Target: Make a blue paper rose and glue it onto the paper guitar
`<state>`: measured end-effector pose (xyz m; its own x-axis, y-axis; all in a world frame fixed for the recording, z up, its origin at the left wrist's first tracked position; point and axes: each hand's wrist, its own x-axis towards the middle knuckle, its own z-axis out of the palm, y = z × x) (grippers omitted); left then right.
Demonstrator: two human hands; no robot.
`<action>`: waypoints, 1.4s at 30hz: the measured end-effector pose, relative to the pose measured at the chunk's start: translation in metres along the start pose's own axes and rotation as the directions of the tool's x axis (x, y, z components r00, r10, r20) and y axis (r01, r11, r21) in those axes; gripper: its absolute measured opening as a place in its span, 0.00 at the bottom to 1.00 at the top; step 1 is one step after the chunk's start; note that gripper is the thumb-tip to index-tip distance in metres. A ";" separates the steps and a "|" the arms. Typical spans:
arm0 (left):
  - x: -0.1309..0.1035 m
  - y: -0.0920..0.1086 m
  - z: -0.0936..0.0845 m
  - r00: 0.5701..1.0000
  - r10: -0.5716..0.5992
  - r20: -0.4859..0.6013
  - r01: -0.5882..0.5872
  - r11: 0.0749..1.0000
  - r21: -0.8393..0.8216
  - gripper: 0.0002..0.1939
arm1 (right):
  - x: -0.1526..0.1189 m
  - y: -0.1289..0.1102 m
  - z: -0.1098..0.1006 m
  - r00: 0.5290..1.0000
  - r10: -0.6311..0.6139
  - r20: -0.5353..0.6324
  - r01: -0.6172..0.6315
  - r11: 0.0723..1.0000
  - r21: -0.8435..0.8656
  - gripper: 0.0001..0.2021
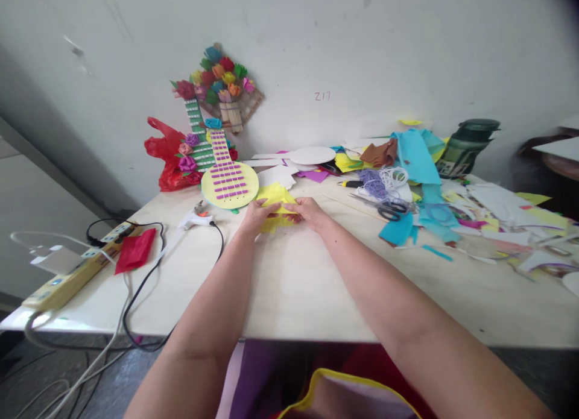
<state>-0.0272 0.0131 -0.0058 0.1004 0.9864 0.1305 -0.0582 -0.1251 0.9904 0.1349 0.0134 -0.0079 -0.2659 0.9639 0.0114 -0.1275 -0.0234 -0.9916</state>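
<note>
A piece of yellow crepe paper (277,195) is pinched between my two hands over the middle of the table. My left hand (261,213) grips its left side and my right hand (308,211) its right side, with thumbs on top. Part of the yellow paper hangs below my fingers. Just beyond my left hand stands a guitar-shaped craft (230,184), a pale yellow disc and neck with purple strips. To the left lies a white hot glue gun (195,219), apart from both hands.
Scissors (391,210), yarn (373,184), blue paper (420,157) and scraps crowd the right side. A dark green bottle (468,148) stands behind them. At left are a power strip (67,283), cords and a red packet (136,250). Paper flowers (221,75) lean on the wall.
</note>
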 end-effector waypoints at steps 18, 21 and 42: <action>-0.001 0.000 0.004 0.999 0.026 -0.025 -0.025 0.999 0.023 0.17 | 0.000 -0.004 0.010 0.992 -0.107 -0.067 0.104 0.994 -0.044 0.10; -0.001 -0.002 0.004 0.999 0.021 -0.029 -0.020 0.999 0.033 0.19 | -0.002 -0.008 0.013 0.989 -0.111 -0.094 0.108 0.993 -0.041 0.10; 0.000 0.002 0.000 0.995 0.032 -0.099 -0.033 0.999 -0.012 0.18 | -0.002 -0.006 -0.001 1.000 -0.010 -0.025 0.010 1.000 -0.006 0.05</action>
<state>-0.0274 0.0131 -0.0040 -0.0001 0.9876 0.1568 -0.0735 -0.1563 0.9850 0.1373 0.0119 -0.0023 -0.2404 0.9705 0.0181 -0.1243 -0.0122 -0.9922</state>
